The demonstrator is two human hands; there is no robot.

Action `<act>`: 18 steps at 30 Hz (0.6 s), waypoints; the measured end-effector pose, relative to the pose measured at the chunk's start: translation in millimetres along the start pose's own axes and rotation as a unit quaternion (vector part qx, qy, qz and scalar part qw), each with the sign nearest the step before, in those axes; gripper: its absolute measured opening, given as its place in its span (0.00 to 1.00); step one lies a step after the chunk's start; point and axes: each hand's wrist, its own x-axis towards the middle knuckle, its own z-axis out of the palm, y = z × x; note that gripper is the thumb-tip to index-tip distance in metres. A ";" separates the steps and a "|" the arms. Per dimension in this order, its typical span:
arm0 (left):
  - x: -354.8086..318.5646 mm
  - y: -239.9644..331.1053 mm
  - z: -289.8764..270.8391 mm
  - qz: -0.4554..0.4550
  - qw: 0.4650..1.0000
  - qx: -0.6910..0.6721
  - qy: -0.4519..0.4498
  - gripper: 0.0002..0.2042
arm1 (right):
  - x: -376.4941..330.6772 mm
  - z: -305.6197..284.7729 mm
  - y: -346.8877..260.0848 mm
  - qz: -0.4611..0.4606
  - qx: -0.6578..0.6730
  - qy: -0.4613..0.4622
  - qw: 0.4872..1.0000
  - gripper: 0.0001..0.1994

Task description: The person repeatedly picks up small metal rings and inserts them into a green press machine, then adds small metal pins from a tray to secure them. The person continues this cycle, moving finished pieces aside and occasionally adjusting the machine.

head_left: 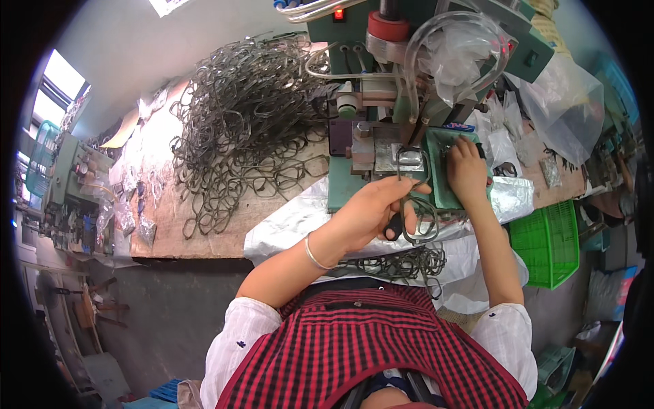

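Note:
Several thin, dark grey-green loops (424, 221) hang from my left hand (378, 208), closed around them just in front of the press. One loop reaches forward over the metal block (407, 158) under the press head. A black cover shows on a finger of this hand. My right hand (467, 167) reaches into the green tray (441, 194) beside the block, its fingers bent down and together. Whatever they pinch is hidden under them. More loops (409, 262) lie on the white sheet at my lap.
The green press (389, 31) with a red collar stands ahead, hoses around it. A big heap of loops (245, 102) covers the table to its left. Plastic bags (562, 102) and a bright green basket (545, 245) are at the right.

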 end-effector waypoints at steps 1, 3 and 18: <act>-9.7 -8.5 -8.4 -0.010 1.000 -0.002 -0.018 0.24 | -1.3 -2.3 3.9 0.001 0.005 0.028 1.000 0.07; -49.1 -22.3 -22.5 0.016 0.996 0.080 -0.024 0.18 | -8.7 -13.0 -6.4 0.109 0.107 0.094 0.984 0.07; -3.1 -13.1 -182.9 0.216 0.349 0.825 0.388 0.08 | -3.8 -25.8 -51.4 0.301 0.383 0.041 0.872 0.08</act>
